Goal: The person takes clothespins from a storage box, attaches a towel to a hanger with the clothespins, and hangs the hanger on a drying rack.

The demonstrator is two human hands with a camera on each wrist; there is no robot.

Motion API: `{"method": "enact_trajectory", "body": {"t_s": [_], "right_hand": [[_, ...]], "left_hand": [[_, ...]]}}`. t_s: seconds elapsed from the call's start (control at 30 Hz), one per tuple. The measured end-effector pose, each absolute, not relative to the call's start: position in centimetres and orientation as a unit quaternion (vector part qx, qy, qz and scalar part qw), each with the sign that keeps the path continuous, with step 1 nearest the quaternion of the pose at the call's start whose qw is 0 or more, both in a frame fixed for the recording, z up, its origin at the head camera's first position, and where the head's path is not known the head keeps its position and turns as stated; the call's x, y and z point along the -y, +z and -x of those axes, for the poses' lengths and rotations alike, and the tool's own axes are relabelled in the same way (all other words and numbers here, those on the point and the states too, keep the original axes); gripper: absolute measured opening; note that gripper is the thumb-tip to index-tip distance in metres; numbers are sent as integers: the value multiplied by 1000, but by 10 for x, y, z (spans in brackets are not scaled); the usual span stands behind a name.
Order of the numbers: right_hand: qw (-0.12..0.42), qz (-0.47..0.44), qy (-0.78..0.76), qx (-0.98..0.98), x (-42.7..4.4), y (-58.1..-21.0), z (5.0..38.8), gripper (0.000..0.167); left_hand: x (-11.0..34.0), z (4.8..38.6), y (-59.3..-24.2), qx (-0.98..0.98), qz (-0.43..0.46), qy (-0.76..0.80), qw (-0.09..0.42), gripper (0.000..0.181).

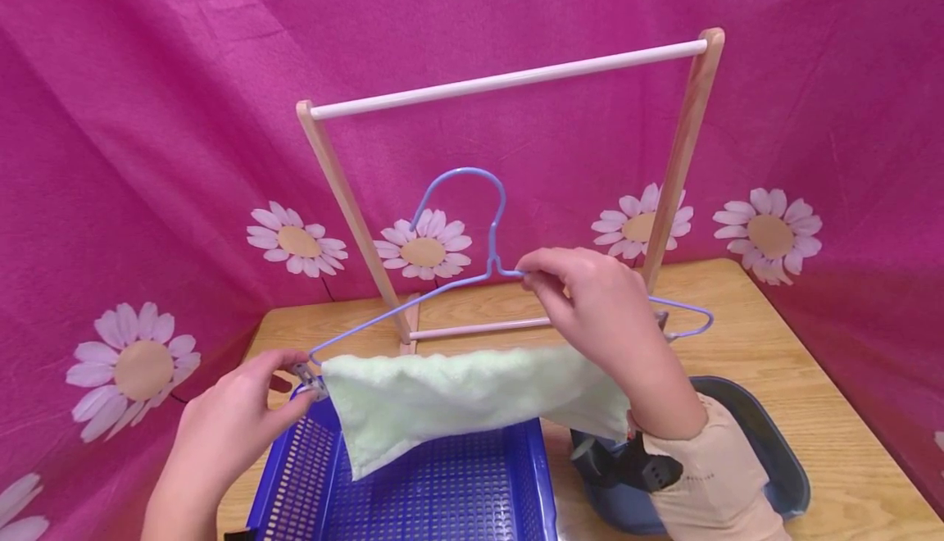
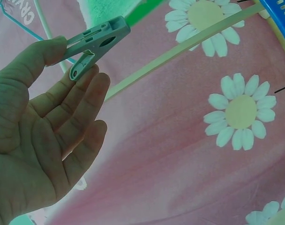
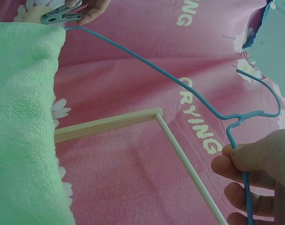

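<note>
A blue wire hanger [image 1: 398, 308] is held up in front of me, its hook at the top. My right hand [image 1: 601, 315] grips it just right of the neck, thumb and fingers round the wire [image 3: 246, 183]. Across the hanger's lower part hangs a pale green towel [image 1: 472, 397]. At the towel's left end my left hand [image 1: 224, 426] pinches a grey clothespin [image 2: 98, 42] between thumb and fingers. Another clip [image 1: 660, 320], partly hidden behind the right wrist, sits at the hanger's right end.
Behind the hanger stands a wooden rack with a white top bar [image 1: 509, 80]. A blue mesh basket [image 1: 542, 484] is below the towel. Under my right forearm lies a dark tray [image 1: 789, 459] on the wooden table [image 1: 774, 361]. A pink flowered cloth [image 1: 516, 0] hangs around.
</note>
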State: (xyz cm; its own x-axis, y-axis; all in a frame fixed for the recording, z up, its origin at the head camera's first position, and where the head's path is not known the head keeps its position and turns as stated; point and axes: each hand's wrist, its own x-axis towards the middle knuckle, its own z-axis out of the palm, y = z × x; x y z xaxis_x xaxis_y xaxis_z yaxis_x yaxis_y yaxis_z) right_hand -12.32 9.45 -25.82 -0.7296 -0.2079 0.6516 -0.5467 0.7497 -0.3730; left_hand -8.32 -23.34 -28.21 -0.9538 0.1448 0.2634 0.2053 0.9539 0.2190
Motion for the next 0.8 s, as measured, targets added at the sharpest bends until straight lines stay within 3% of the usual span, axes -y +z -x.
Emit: {"method": "enact_trajectory", "body": {"t_s": [0.4,0.8], "right_hand": [[300,-210,281,887,-96,-259,123,11],[292,-208,279,891,-95,-258,121,12]], "left_hand": [[232,82,-274,985,73,-114,105,37],[226,82,-275,974,96,-122,167,36]]}}
